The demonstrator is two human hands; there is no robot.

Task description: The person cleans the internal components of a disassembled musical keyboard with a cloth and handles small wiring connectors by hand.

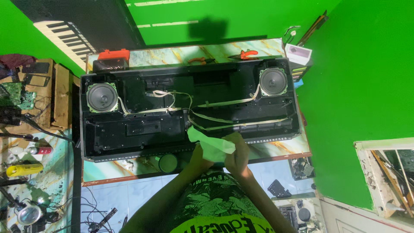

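A long black opened keyboard casing (pixel 142 129) lies upside down on a marbled table (pixel 276 149), with a round speaker (pixel 101 97) at its left end and another speaker (pixel 273 82) at its right end. Pale flat cables (pixel 224 103) run across its inside. At the casing's near edge both hands hold a light green cloth (pixel 206 142). My left hand (pixel 199 154) grips it from below-left. My right hand (pixel 237 151) closes over its right end.
Orange-handled pliers (pixel 246 54) and an orange-topped black box (pixel 113 55) lie at the table's far edge. A cluttered bench on the left holds circuit boards (pixel 17 95), a yellow tool (pixel 23 169) and a magnifier (pixel 28 214). Green walls stand behind and right.
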